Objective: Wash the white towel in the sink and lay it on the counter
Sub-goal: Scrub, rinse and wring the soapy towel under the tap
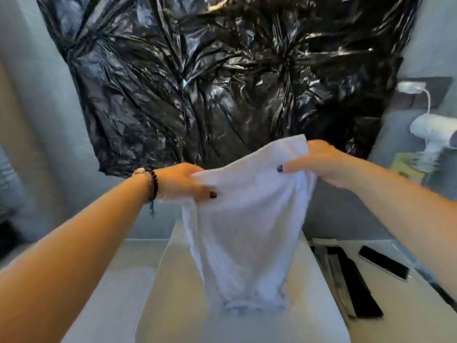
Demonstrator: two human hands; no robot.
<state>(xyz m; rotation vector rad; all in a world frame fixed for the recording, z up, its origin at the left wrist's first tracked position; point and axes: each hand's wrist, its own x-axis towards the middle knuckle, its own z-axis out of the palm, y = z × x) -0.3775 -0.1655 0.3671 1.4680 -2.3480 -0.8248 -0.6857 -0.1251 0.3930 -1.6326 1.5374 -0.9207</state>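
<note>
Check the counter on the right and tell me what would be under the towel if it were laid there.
Both hands, left hand and right hand, hold the white towel over the sink. On the right counter, flat black strips lie beside the sink, with a dark flat rectangular object further right. These would be under it.

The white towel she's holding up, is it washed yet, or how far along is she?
Done: hard to say; no running water shows, and wetness can't be judged. In hand: the left hand and right hand each grip a top corner of the white towel, which hangs over the sink. Left: laying it on the counter, where it doesn't yet rest.
</note>
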